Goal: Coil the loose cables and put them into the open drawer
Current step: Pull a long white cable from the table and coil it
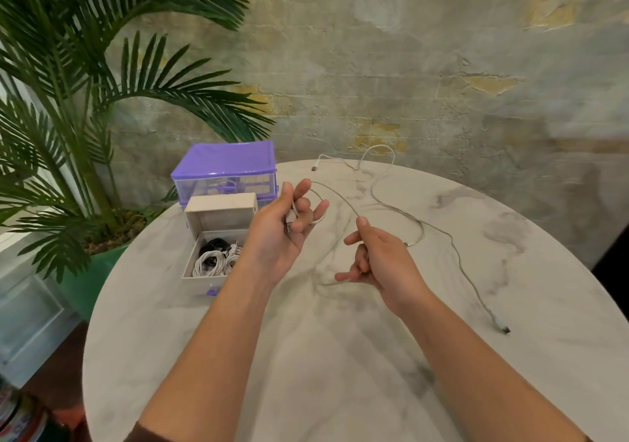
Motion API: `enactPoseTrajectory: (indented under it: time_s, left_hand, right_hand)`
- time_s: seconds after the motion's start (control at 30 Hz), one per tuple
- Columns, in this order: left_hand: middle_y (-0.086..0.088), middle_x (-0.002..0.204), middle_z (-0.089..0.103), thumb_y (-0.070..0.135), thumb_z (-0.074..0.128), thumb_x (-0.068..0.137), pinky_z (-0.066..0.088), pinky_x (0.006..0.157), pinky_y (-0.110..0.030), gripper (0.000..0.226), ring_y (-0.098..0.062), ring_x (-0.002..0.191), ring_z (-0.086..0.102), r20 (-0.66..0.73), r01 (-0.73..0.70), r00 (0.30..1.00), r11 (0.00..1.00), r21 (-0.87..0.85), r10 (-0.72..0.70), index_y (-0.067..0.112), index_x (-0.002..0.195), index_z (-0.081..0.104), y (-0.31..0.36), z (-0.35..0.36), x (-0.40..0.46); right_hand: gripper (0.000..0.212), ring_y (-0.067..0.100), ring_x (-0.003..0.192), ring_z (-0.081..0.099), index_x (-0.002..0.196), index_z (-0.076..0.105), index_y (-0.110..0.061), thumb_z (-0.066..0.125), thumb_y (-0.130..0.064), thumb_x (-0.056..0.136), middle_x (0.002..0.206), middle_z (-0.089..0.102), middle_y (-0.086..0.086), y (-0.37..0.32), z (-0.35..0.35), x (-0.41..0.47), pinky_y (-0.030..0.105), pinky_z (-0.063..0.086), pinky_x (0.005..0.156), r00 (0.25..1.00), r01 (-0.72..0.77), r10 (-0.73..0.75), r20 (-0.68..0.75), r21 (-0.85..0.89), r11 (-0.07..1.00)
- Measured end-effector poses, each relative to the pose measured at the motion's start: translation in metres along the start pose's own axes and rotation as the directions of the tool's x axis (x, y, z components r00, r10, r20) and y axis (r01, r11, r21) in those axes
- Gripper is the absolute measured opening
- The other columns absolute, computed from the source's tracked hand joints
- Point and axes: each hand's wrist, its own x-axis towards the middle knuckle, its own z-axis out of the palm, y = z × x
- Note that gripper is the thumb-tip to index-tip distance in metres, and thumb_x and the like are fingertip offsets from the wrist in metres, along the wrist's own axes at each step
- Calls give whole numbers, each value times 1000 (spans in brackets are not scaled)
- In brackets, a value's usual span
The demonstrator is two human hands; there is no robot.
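Note:
My left hand (286,227) is raised over the table and pinches the plug end of a thin white cable (335,195), which loops round its fingers. That cable arcs across to my right hand (377,258), whose fingers are curled round it. A second loose white cable (456,247) trails over the right side of the table and ends in a plug (503,328) near the right edge. A third white cable (374,166) lies at the far edge. The open drawer (218,258), pulled out of a purple organiser (224,169), holds coiled white and black cables.
The round marble table (306,356) has bare surface in front of my arms. A palm plant in a green pot (85,271) stands left of the table behind the organiser. A weathered wall rises behind. Clear bins (27,312) sit on the floor at left.

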Motion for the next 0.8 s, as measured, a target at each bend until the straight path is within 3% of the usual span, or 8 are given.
enactPoseTrajectory:
  time_s: [0.1, 0.2, 0.3, 0.43, 0.5, 0.57, 0.67, 0.8]
  left_hand:
    - [0, 63, 53, 25, 40, 103, 54, 91, -35, 30, -9, 45, 42, -17, -7, 1000, 999, 52, 8, 3, 98, 60, -4, 1, 1]
    - [-5, 72, 67, 26, 38, 104, 51, 96, -38, 32, -16, 63, 67, -36, -27, 999, 997, 66, 29, 5, 92, 59, -7, 4, 0]
    - [-5, 78, 71, 27, 35, 104, 56, 88, -33, 35, -19, 75, 72, -32, -17, 999, 998, 62, 19, 6, 90, 58, -9, 5, 2]
    - [-1, 63, 58, 26, 36, 105, 51, 96, -38, 33, -12, 49, 56, -32, 15, 999, 999, 50, -14, 2, 100, 58, -14, 4, 5]
    - [-2, 66, 61, 25, 35, 105, 49, 99, -38, 33, -11, 49, 55, -18, 3, 1000, 995, 101, -2, 2, 103, 59, -17, 4, 6]
    - [-3, 79, 72, 27, 33, 105, 50, 95, -33, 34, -14, 69, 69, -3, -26, 1000, 978, 209, 27, 6, 104, 59, -19, 4, 6]
    - [-3, 102, 75, 32, 33, 104, 47, 92, -29, 35, -18, 100, 70, 54, -92, 996, 912, 400, 77, 12, 110, 61, -21, 0, 7]
    - [-4, 105, 74, 33, 37, 103, 48, 93, -26, 35, -19, 101, 70, 87, -149, 989, 803, 577, 121, 15, 114, 64, -23, -4, 6]
  right_hand:
    - [34, 11, 38, 27, 95, 58, -9, 41, -37, 103, 49, 29, -4, -3, -2, -1, 27, 46, 43, 999, -37, 37, 11, 63, 997]
    - [20, 10, 40, 26, 105, 53, -14, 38, -28, 102, 58, 35, -3, -2, -3, 1, 22, 24, 39, 992, -122, 122, 23, 4, 993]
    - [14, 13, 44, 34, 106, 43, -15, 36, -26, 101, 73, 47, 4, 2, -4, 3, 20, 28, 36, 991, -134, 132, -25, -267, 954]
    - [12, 15, 50, 45, 99, 53, -21, 47, -32, 99, 68, 54, 1, 10, -7, 5, 21, 36, 41, 999, 33, -21, 26, -649, 760]
    - [10, 11, 54, 49, 98, 61, -28, 54, -35, 96, 63, 53, -5, 10, -7, 4, 24, 39, 50, 994, 108, -71, 83, -703, 703]
    - [15, 6, 53, 51, 106, 67, -32, 57, -33, 95, 64, 53, -7, 6, -7, 1, 19, 37, 49, 986, 159, -75, 149, -715, 681]
    - [30, 2, 38, 44, 125, 62, -36, 54, -27, 98, 67, 54, -5, -5, -10, -4, 12, 31, 38, 970, 134, 50, 236, -699, 702]
    - [29, 12, 45, 32, 129, 55, -27, 48, -25, 101, 64, 56, -2, -18, -17, -13, 18, 29, 36, 919, 47, 214, 332, -629, 776]
